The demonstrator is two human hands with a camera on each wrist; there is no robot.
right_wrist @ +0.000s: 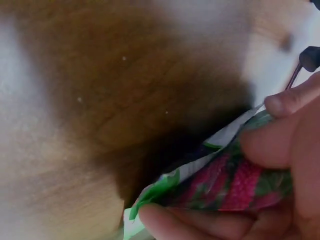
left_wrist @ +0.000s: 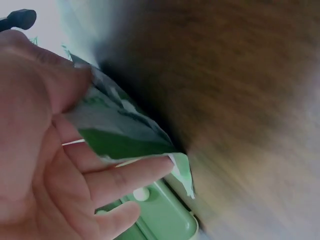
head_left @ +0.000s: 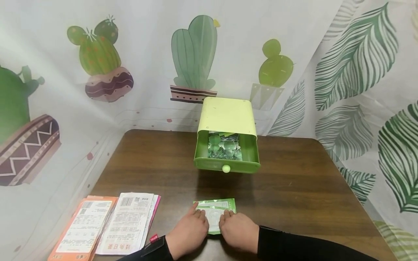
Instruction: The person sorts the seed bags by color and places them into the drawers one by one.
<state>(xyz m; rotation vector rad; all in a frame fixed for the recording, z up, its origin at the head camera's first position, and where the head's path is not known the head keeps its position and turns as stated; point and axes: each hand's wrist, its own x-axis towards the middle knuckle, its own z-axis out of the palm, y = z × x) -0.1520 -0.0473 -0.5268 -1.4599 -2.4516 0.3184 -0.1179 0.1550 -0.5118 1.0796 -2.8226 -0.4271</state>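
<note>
Between my two hands is a small stack of green-and-white printed packets (head_left: 213, 217), held just above the table with text facing up. My left hand (head_left: 192, 228) grips the left edge, and in the left wrist view its fingers (left_wrist: 125, 180) spread along the packets' side. On the opposite edge, my right hand (head_left: 240, 230) holds the packets between thumb and fingers. The right wrist view shows pink and green pictures on a packet's underside (right_wrist: 235, 187). Beyond the hands stands a light green box (head_left: 228, 114) with its green drawer (head_left: 249, 165) pulled out; green picture packets (head_left: 225, 146) lie inside.
At the left of the brown wooden table (head_left: 294, 188) lie an orange packet (head_left: 85, 228) and a white printed packet (head_left: 127, 221) with pink edges beneath it. A cactus-print cloth (head_left: 147, 43) hangs behind the table.
</note>
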